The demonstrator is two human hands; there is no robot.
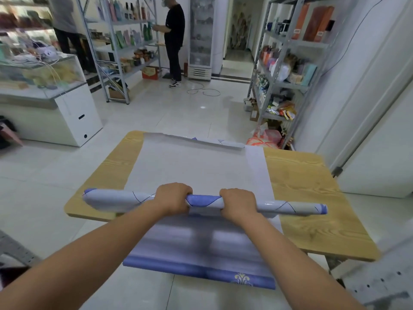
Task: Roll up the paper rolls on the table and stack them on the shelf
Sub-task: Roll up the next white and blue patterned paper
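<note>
The paper roll (203,201) lay crosswise above the near half of the wooden table (312,198), a pale blue tube with thin dark lines, its two ends reaching out past both sides of the sheet under it. Both hands clasped it near the middle. The left hand (173,198) had its fingers curled over the top, and the right hand (238,203) gripped it the same way just beside, with a short stretch of roll showing between them.

Under the roll a white sheet (196,166) was spread flat along the table, its far edge curling up to show a blue printed side. Its near end (201,265) hung over the table's edge, blue with a pale ornament (blurred, so whether it joined the roll could not be told).

Well beyond, a metal shelf (288,63) of goods stood at the right, and a person in black (174,41) faced another shelf.
</note>
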